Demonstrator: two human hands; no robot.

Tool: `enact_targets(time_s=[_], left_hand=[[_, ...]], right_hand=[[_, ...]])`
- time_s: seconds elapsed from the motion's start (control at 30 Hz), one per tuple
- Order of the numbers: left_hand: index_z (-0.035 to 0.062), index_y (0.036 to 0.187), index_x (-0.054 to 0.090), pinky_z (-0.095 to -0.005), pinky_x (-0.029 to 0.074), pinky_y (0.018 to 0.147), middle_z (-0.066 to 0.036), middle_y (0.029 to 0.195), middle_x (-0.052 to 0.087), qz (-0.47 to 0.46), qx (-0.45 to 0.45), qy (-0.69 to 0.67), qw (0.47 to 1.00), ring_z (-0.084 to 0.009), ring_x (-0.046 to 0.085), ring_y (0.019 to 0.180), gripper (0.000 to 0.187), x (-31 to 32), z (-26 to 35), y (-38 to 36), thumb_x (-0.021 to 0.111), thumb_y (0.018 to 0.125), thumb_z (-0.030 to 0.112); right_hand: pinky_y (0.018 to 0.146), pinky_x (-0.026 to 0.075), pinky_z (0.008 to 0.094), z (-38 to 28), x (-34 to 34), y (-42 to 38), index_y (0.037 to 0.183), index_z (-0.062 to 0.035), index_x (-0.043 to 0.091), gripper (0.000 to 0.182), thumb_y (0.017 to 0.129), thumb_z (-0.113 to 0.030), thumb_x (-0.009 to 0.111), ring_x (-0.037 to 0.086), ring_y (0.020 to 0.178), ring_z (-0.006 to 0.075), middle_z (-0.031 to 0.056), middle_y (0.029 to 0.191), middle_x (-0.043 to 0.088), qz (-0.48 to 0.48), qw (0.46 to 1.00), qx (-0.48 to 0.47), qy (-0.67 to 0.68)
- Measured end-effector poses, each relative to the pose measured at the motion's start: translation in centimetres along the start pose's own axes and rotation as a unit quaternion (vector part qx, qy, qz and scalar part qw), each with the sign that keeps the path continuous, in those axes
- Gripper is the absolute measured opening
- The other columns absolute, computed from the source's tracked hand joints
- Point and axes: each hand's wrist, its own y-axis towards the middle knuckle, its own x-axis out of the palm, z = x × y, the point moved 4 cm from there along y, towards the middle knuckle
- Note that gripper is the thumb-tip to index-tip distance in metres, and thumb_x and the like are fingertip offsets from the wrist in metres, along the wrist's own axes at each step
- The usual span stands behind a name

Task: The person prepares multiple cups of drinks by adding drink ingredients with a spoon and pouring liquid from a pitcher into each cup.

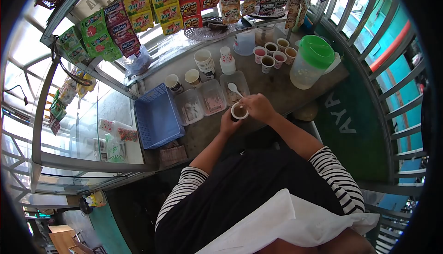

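My left hand (229, 123) is wrapped round a small cup (239, 111) with a white rim and brown liquid inside, close to the table's front edge. My right hand (259, 108) pinches a white plastic spoon (233, 88) by its handle, just over the cup. The spoon's bowl points up and away from me; its lower end is partly hidden by my fingers at the cup's rim. Past the cup lie shallow clear plastic containers (212, 98) in a row. Whatever lies in the nearest of them is hard to make out.
Several filled cups (267, 62) stand at the back right, beside a green-lidded pitcher (310, 63). Stacked paper cups (203, 62) are at the back. A blue basket (158, 115) sits left, near a glass case (87, 134). Drink sachets (168, 7) hang above.
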Motion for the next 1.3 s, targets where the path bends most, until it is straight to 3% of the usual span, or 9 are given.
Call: enact_targets(time_s=[0.1,0.17,0.23,0.43,0.57,0.67,0.97,1.2,1.3], left_hand=[[0.0001,0.124,0.057,-0.0332,0.049,0.09,-0.012,0.112,0.068,-0.008,-0.005,-0.015,1.0,-0.0174,0.064,0.106,0.059,0.7,0.1,0.5,0.081,0.075,0.024],[0.0016,0.123,0.058,-0.0352,0.048,0.092,-0.015,0.115,0.067,-0.014,-0.003,-0.007,1.0,-0.0243,0.064,0.109,0.059,1.5,0.4,1.1,0.08,0.071,0.021],[0.0009,0.123,0.058,-0.0349,0.048,0.092,-0.014,0.114,0.067,-0.013,0.023,-0.01,1.0,-0.0231,0.064,0.109,0.061,2.2,1.8,1.9,0.081,0.071,0.023],[0.0012,0.119,0.06,-0.0338,0.049,0.091,-0.014,0.11,0.068,-0.015,0.034,-0.023,0.999,-0.0219,0.065,0.105,0.06,4.3,7.2,5.6,0.08,0.068,0.023],[0.0016,0.117,0.06,-0.0335,0.049,0.09,-0.013,0.107,0.069,-0.02,0.044,-0.045,0.998,-0.0212,0.066,0.103,0.057,6.8,9.0,7.9,0.08,0.068,0.024],[0.0027,0.12,0.058,-0.0335,0.05,0.089,-0.012,0.111,0.067,-0.015,0.064,-0.032,0.997,-0.0206,0.066,0.103,0.062,9.1,10.7,9.7,0.082,0.067,0.025],[0.0015,0.128,0.053,-0.0325,0.05,0.092,-0.009,0.115,0.066,0.019,0.052,-0.096,0.994,-0.0158,0.064,0.104,0.072,15.9,13.1,13.4,0.086,0.067,0.02],[-0.0017,0.131,0.049,-0.032,0.047,0.098,-0.008,0.121,0.06,0.042,-0.018,-0.117,0.992,-0.0144,0.059,0.112,0.072,18.3,16.0,14.2,0.084,0.07,0.012],[0.0016,0.127,0.055,-0.0319,0.054,0.087,-0.009,0.112,0.067,0.084,0.046,-0.041,0.995,-0.0143,0.066,0.098,0.071,18.6,17.2,14.4,0.088,0.067,0.022]], right_hand=[[0.07,0.048,0.0433,-0.1,-1.0,-0.2,0.094,-0.0063,0.067,0.013,0.087,-0.014,0.059,0.066,0.082,0.0319,0.0124,0.087,0.069,-0.02,0.999,0.031,-0.008],[0.072,0.047,0.0431,0.3,-1.5,-0.2,0.095,-0.0071,0.066,0.013,0.087,-0.014,0.059,0.066,0.084,0.0319,0.0123,0.088,0.069,-0.027,0.999,0.041,0.012],[0.071,0.044,0.0421,1.6,-2.5,-0.4,0.094,-0.0073,0.065,0.01,0.088,-0.013,0.058,0.065,0.084,0.0317,0.0122,0.086,0.068,0.076,0.992,0.006,0.096],[0.072,0.043,0.0396,2.2,-8.7,-0.3,0.097,-0.005,0.061,0.009,0.09,-0.009,0.055,0.063,0.087,0.0325,0.0111,0.09,0.067,0.065,0.996,0.052,0.02],[0.074,0.044,0.0385,3.7,-11.4,-0.6,0.097,-0.0059,0.06,0.008,0.091,-0.008,0.055,0.063,0.085,0.0329,0.011,0.092,0.067,0.076,0.993,0.04,0.077],[0.08,0.045,0.0388,6.5,-14.1,-0.8,0.099,-0.0076,0.061,0.01,0.093,-0.007,0.054,0.062,0.087,0.0344,0.0101,0.093,0.067,0.121,0.992,0.011,0.015],[0.076,0.047,0.0397,12.5,-20.6,-1.3,0.099,-0.0093,0.062,0.01,0.094,-0.012,0.055,0.064,0.088,0.032,0.0067,0.095,0.069,0.141,0.984,-0.011,0.104],[0.076,0.049,0.0344,14.3,-23.3,-0.8,0.103,-0.0053,0.063,0.012,0.096,-0.013,0.056,0.065,0.084,0.0282,0.011,0.094,0.069,0.071,0.988,-0.041,0.131],[0.075,0.05,0.0392,15.2,-24.4,0.4,0.103,-0.0068,0.064,0.017,0.093,-0.019,0.059,0.064,0.084,0.0301,0.0083,0.095,0.069,0.06,0.986,-0.058,0.147]])
